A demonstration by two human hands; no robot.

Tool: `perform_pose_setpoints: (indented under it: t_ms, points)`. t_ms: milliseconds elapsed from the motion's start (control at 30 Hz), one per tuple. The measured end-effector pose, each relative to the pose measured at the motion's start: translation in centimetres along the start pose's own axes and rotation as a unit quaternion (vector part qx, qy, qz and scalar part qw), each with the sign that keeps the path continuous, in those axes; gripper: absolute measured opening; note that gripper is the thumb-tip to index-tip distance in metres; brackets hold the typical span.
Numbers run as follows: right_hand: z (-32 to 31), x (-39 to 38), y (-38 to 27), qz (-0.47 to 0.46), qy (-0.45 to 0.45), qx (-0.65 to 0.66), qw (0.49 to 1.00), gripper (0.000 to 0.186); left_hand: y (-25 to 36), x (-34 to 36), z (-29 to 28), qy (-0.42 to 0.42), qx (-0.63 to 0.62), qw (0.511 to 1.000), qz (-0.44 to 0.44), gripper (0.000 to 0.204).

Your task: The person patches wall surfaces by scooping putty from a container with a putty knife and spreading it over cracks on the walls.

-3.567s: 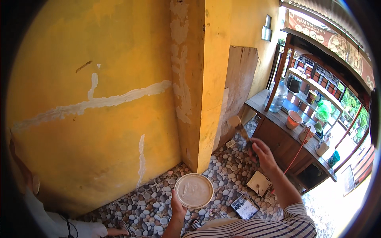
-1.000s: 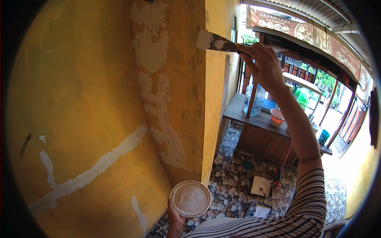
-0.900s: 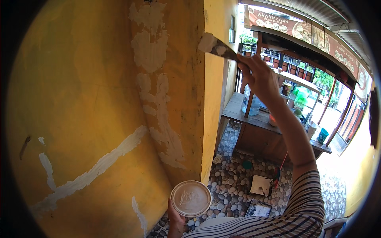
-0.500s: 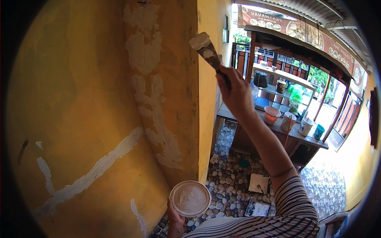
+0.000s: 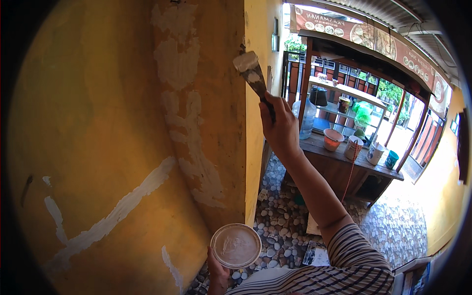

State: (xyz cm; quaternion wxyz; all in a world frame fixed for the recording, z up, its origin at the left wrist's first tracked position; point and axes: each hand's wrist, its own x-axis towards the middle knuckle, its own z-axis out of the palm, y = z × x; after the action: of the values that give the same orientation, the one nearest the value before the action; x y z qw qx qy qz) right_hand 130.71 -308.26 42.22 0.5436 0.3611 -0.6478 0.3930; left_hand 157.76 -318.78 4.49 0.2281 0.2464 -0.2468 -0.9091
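Note:
My right hand [image 5: 281, 125] is closed round the handle of a putty knife [image 5: 254, 78]. Pale filler coats the blade's end, which is raised at the outer corner of a yellow wall pillar [image 5: 221, 123]; whether it touches cannot be made out. Low down, my left hand [image 5: 218, 270] grips a round tub [image 5: 236, 246] of whitish filler by its side. A dried-looking filler patch [image 5: 178, 61] runs down the pillar's face. Another pale filler strip [image 5: 118, 211] slants across the yellow wall [image 5: 98, 123] at the left.
Beyond the pillar stands a wooden stall [image 5: 329, 172] bearing a reddish bucket [image 5: 333, 140], a white bucket [image 5: 354, 146], a teal cup [image 5: 391, 159] and a large water bottle [image 5: 308, 118]. On the pebble-patterned floor [image 5: 275, 226] lies a paint-smeared tray [image 5: 316, 254].
My right hand and the putty knife have moved slightly down and left along the pillar's corner. My left hand and the tub stay in place.

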Motion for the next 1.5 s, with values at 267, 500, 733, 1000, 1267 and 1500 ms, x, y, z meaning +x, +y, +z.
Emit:
perform_pose_setpoints:
  t_ms: [267,500,733,1000,1267,1500]
  points:
    - [-4.0,4.9,2.5,-0.157,-0.024,-0.053,0.986,0.022,1.1,-0.8,-0.7,0.019,-0.016,1.000,0.006,0.055]
    - [-7.8,14.4,6.8,-0.249,-0.210,-0.115,0.938,0.028,-0.1,0.1,-2.5,0.008,-0.023,1.000,0.001,0.057]
    - [-7.7,16.7,6.1,-0.261,-0.226,-0.156,0.925,0.023,-0.5,0.0,0.4,0.007,0.006,1.000,-0.007,0.057]
    - [-11.8,17.2,11.4,-0.274,-0.258,-0.235,0.896,0.027,-0.2,-1.3,2.4,-0.011,-0.002,1.000,0.009,0.058]
    - [-12.3,14.2,11.1,-0.037,-0.375,0.113,0.919,0.025,-0.3,-0.1,-0.5,0.011,-0.011,1.000,0.000,0.053]
    - [-8.7,15.5,9.0,0.059,-0.433,0.218,0.873,0.041,0.0,-0.8,1.2,-0.003,-0.018,1.000,0.020,0.054]
